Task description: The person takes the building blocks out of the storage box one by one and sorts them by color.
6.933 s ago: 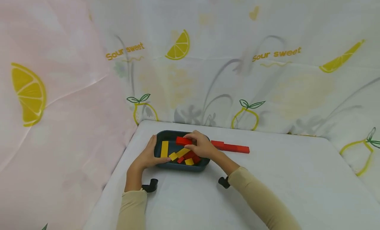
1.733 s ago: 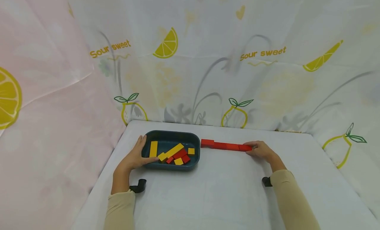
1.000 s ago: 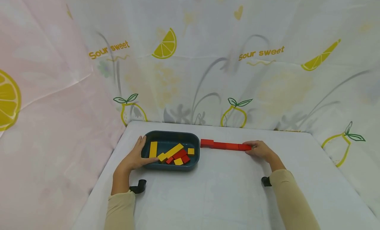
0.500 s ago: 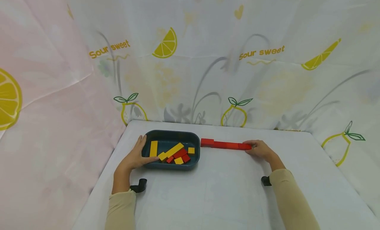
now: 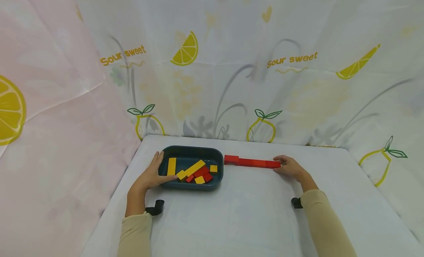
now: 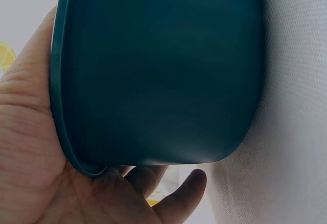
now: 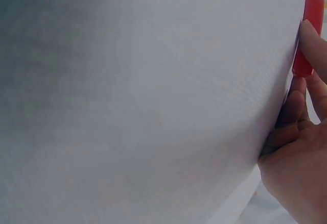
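Note:
My left hand (image 5: 154, 174) holds the left end of the dark teal tray (image 5: 195, 187), its thumb over the near rim and its fingers at the far side. In the left wrist view the palm lies along the tray's rim. Red blocks stand end to end in a row right of the tray: a taller block (image 5: 231, 159), a long middle part (image 5: 252, 162) and the end block (image 5: 272, 164). My right hand (image 5: 291, 166) is at that end block, thumb on its near side and index finger behind it; the right wrist view shows the thumb (image 7: 312, 40) against the red side.
Inside the tray lie yellow blocks (image 5: 194, 168) and red blocks (image 5: 201, 171), several in all. The white-covered table (image 5: 228, 220) runs back to a lemon-print cloth (image 5: 212, 84). A pink cloth (image 5: 63, 157) hangs at the left. Black wrist mounts (image 5: 156, 208) show beneath the hands.
The right hand has gone from over the tray with a red block to the row's right end. Lately its index finger has risen and drawn back slightly, uncovering the end block. The left hand stays.

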`<state>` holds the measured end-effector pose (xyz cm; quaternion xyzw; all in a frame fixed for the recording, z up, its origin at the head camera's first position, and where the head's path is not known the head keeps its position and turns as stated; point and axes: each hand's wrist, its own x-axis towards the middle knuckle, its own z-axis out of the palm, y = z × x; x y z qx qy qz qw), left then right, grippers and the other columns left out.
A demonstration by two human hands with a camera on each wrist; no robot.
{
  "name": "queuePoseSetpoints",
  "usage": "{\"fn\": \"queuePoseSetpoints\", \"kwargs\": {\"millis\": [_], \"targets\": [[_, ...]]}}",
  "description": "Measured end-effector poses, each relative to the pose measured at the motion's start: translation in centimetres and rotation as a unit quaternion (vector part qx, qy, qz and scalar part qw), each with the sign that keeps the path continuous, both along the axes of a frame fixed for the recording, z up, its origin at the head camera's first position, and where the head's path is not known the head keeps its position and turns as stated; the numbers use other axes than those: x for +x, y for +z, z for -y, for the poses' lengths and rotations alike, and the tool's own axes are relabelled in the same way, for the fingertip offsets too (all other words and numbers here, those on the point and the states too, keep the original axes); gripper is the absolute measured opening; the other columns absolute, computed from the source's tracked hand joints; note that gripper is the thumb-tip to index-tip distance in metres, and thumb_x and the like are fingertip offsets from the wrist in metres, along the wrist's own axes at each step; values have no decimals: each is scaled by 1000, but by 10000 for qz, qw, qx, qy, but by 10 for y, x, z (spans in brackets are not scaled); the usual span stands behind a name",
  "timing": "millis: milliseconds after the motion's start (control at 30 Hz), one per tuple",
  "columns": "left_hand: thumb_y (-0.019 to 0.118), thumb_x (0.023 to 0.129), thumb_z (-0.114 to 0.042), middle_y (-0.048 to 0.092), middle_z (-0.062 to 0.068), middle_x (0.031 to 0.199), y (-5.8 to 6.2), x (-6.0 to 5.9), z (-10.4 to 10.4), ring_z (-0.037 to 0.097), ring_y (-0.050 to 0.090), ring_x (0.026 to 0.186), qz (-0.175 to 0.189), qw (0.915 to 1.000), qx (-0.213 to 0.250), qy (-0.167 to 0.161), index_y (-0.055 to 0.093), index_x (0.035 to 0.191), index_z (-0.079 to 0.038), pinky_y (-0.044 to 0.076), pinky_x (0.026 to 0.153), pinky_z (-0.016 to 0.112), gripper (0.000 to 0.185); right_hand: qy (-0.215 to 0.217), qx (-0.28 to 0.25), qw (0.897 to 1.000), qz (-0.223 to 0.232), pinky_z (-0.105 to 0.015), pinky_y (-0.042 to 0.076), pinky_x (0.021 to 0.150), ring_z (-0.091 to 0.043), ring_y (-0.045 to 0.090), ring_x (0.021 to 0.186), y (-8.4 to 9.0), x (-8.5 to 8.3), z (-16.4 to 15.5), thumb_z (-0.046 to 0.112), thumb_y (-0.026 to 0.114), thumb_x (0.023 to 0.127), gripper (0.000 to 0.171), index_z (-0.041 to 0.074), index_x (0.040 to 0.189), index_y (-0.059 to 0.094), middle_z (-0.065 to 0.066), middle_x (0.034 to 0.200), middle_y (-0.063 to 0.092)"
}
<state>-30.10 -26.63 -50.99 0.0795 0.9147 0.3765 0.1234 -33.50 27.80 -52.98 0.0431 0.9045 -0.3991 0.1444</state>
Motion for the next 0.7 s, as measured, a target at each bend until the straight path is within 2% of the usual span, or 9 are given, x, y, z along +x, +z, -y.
{"fn": "queuePoseSetpoints", "kwargs": {"millis": [167,400,700], "targets": [[79,78,-54,-13,24,164,1,-1,0,49,0,150,22,10000,16,12,-6,159,-7,12,116,69,126,-27,41,10000,28,-47,43,96,-34,44,116,-1,-1,0,19,71,90,54,6,138,52,-21,134,49],[79,78,-54,-14,24,164,1,0,0,49,0,150,67,10000,2,26,-7,159,-7,13,115,69,127,42,128,9998,160,-60,37,107,-41,39,128,1,-1,1,27,74,88,64,7,143,47,-26,144,42],[78,78,-54,-14,23,164,0,1,-1,48,0,150,58,10000,-5,55,-7,159,-8,13,116,68,126,98,85,9990,427,-59,40,105,-42,40,127,7,-4,-6,40,71,89,75,7,148,39,-27,146,38]]}}
